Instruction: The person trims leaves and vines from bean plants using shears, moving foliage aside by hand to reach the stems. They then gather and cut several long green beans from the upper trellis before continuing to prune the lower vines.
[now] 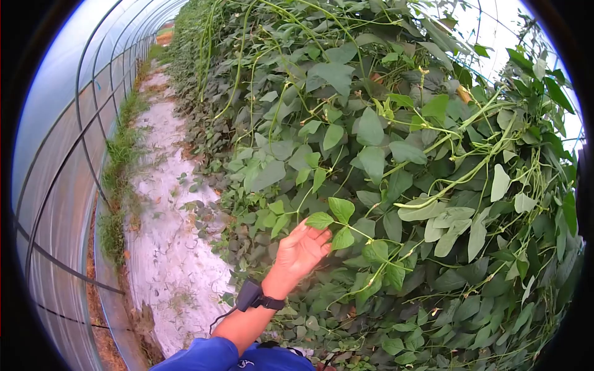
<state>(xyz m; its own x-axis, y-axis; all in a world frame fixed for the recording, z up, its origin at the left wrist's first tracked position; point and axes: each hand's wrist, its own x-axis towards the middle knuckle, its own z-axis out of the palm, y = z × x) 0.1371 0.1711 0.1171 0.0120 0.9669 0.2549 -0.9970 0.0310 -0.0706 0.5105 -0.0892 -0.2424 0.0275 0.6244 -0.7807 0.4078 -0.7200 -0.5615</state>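
My left hand reaches up from the bottom into a tall wall of bean vines. Its fingers are bent and closed at a bright green three-part bean leaf, at the leaflet nearest the thumb; the exact contact is partly hidden. A thin vine shoot runs from this leaf to more young leaves on the right. On the left wrist sits a black strapped device with a cable. My right hand is out of view.
Long thin bean pods hang at the upper middle. Pale ground sheeting forms a path at left, edged by grass. Curved tunnel hoops and plastic film make up the left side wall. A net shows at upper right.
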